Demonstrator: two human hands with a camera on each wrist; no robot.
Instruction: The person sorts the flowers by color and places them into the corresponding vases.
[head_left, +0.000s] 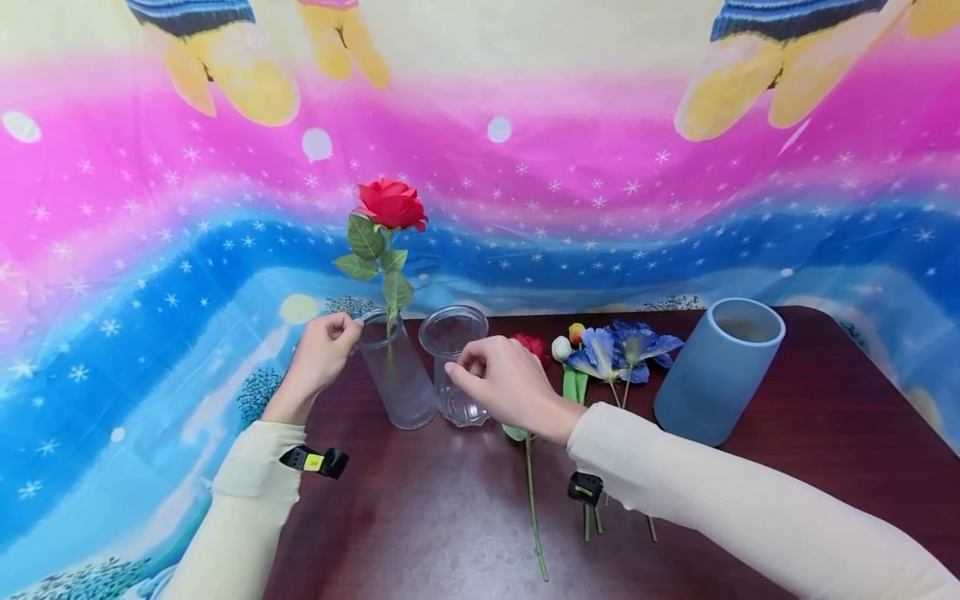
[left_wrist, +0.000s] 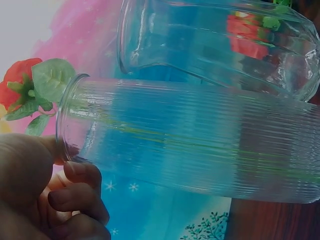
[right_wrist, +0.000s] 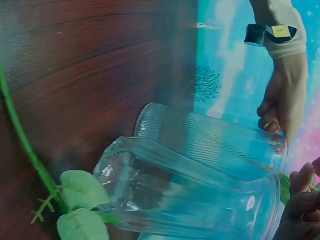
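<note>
While our left hand [head_left: 326, 346] pinches the rim of the ribbed glass vase [head_left: 408, 387], where a red rose [head_left: 392, 204] stands upright, our right hand [head_left: 510, 379] hangs loosely curled before the fluted clear vase [head_left: 453, 329], with nothing visible in its fingers. Both vases stand toward the back of a dark red-brown table [head_left: 420, 517], whose glossy grain catches a pale sheen near us and whose far right corner is rounded. Blue flowers [head_left: 600, 350] lie right of our right hand, beside a blue-grey vase [head_left: 720, 375]. Behind everything we see a rippled printed cloth [head_left: 495, 192], cream above pink and blue, scattered with white snowflakes.
</note>
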